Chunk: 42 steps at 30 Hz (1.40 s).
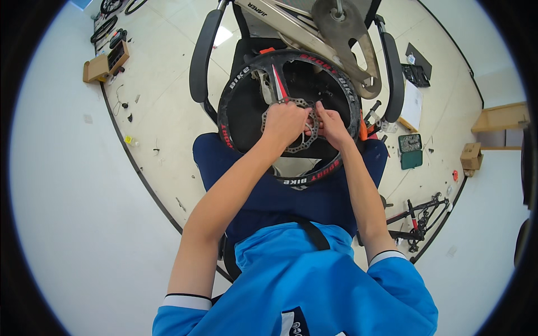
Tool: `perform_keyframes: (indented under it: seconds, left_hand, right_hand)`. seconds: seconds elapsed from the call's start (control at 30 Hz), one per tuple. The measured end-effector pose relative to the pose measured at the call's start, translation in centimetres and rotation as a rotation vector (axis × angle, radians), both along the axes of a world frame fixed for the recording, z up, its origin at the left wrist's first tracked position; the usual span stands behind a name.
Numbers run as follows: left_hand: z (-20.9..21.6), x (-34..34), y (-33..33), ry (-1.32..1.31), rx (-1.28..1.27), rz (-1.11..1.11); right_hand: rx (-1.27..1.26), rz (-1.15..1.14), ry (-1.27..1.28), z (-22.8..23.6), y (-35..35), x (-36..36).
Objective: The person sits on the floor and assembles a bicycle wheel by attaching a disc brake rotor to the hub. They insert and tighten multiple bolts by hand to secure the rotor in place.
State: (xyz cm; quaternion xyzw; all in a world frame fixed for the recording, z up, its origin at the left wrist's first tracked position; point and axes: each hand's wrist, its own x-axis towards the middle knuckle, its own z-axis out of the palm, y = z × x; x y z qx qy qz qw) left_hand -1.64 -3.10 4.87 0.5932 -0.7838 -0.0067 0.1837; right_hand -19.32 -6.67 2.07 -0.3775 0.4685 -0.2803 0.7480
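Left hand (pixel 284 120) and right hand (pixel 332 124) side by side at the hub of a small bike wheel (pixel 288 115), knuckles up, fingers curled down. Left hand closed over the upper left of a toothed brake disc (pixel 297 147), fingers folded tight (whether gripping a tool or just the disc cannot be told from here). Right hand closed likewise on the disc's right edge, thumb toward the left hand, the two nearly touching. Disc lying flat against the wheel's centre, its lower wavy rim showing just below both hands. Wheel itself black with red and white lettering on the tyre, resting across the lap on dark blue trousers (pixel 263 190), ringed right around both hands. A red-handled tool (pixel 278 84) slanting in just above the left hand, its tip meeting the fingers. Beyond the hands, a black chair (pixel 200 56) with curved armrests, and a pale bike frame (pixel 291 25) with a grey chainring guard lying across it. Off to the right of the right hand, on the floor, a green case (pixel 411 158), then a small cardboard box (pixel 471 157) farther out. Far left of the left hand, another cardboard box (pixel 98 67).
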Motion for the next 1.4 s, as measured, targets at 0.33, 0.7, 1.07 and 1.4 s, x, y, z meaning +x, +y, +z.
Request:
perform_keyframes:
  seconds: [0.33, 0.7, 1.07, 1.4]
  left_hand:
    - [0.4, -0.9, 0.5, 0.083, 0.065, 0.129]
    - [-1.3, -0.9, 2.2, 0.219, -0.015, 0.329]
    - [-0.3, 0.0, 1.1, 0.341, -0.01, 0.294]
    - [-1.0, 1.3, -4.0, 0.254, -0.358, -0.009]
  right_hand:
    - [-0.018, 0.099, 0.233, 0.1, -0.6, 0.3]
    - [-0.301, 0.019, 0.487, 0.6, -0.4, 2.2]
    - [-1.031, -0.099, 0.884, -0.7, 0.9, 3.7]
    - [-1.161, -0.252, 0.958, -3.1, 1.2, 4.4]
